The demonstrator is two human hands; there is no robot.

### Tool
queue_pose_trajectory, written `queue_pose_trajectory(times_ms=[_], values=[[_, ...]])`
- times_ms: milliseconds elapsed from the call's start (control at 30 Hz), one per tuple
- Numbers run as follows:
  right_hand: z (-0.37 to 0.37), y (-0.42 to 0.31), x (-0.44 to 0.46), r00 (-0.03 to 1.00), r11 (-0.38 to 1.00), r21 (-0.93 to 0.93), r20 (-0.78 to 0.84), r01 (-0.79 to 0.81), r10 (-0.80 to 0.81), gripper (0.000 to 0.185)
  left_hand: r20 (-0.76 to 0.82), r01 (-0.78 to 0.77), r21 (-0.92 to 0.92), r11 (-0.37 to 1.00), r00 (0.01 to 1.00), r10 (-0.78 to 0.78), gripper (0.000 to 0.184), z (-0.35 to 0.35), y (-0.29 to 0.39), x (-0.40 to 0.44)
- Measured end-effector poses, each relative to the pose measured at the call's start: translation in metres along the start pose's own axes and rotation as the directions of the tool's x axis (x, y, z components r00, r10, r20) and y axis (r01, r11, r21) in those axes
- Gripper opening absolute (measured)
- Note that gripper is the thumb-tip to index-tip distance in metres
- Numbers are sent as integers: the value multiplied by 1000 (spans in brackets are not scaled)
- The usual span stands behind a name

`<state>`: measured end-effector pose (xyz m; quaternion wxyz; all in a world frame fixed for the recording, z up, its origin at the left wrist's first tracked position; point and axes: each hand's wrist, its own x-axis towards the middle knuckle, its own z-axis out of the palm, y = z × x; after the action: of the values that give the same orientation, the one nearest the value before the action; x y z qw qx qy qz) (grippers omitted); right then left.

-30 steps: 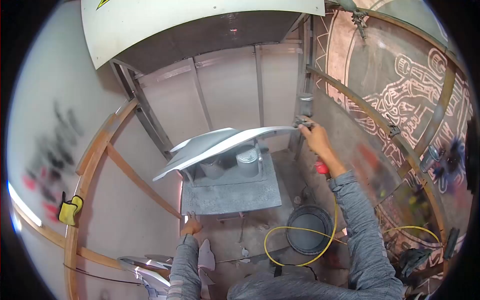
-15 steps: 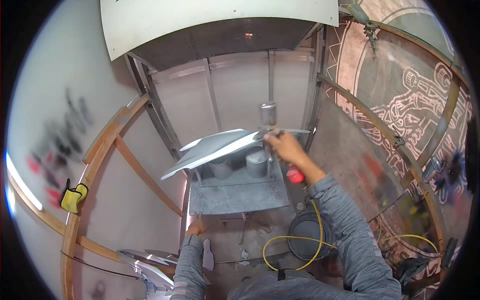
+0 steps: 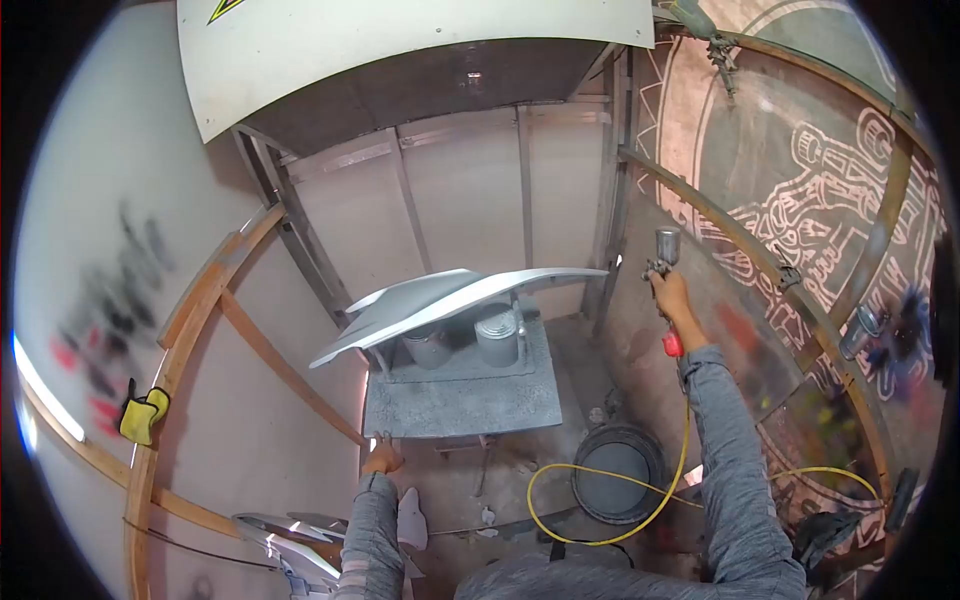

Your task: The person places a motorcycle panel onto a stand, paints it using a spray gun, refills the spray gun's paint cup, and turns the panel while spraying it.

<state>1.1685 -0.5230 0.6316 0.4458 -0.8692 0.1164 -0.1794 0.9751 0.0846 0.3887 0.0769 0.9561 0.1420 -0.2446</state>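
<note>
On panel [image 3: 420, 22]: cropped label [image 3: 226, 8] | right grip [image 3: 674, 294] closed round spray gun [image 3: 659, 267] | left grip [image 3: 382, 458] unclear

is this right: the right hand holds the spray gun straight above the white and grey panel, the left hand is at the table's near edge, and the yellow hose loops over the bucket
Not quite: in the head view, the right hand holds the spray gun beyond the panel's right end, not above it. The rest stands.

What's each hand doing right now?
Left hand: at the table's near edge, grip unclear.
Right hand: closed on the spray gun.
</note>
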Motion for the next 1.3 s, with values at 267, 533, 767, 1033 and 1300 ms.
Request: queue_pose_trajectory(times_ms=[267, 533, 767, 1033, 1300], values=[[57, -4, -64, 927, 916, 150, 0, 371, -375, 38, -33, -20, -32, 999, 999, 19, 79, -16, 10, -24], [99, -95, -165, 901, 925, 280, 277, 257, -334, 38, -114, -111, -76, 991, 988, 102, 49, 2, 38, -55], [109, -144, -212, 872, 928, 346, 401, 141, -282, 40, -239, -489, -362, 794, 872, 428, 55, 48, 64, -76], [101, -166, -229, 884, 907, 394, 358, 150, -301, 40, -317, -486, -472, 736, 872, 372, 45, 64, 25, -109], [83, -174, -248, 883, 911, 393, 376, 123, -282, 41, -580, -534, -401, 744, 777, 244, 40, 32, -2, -95]])
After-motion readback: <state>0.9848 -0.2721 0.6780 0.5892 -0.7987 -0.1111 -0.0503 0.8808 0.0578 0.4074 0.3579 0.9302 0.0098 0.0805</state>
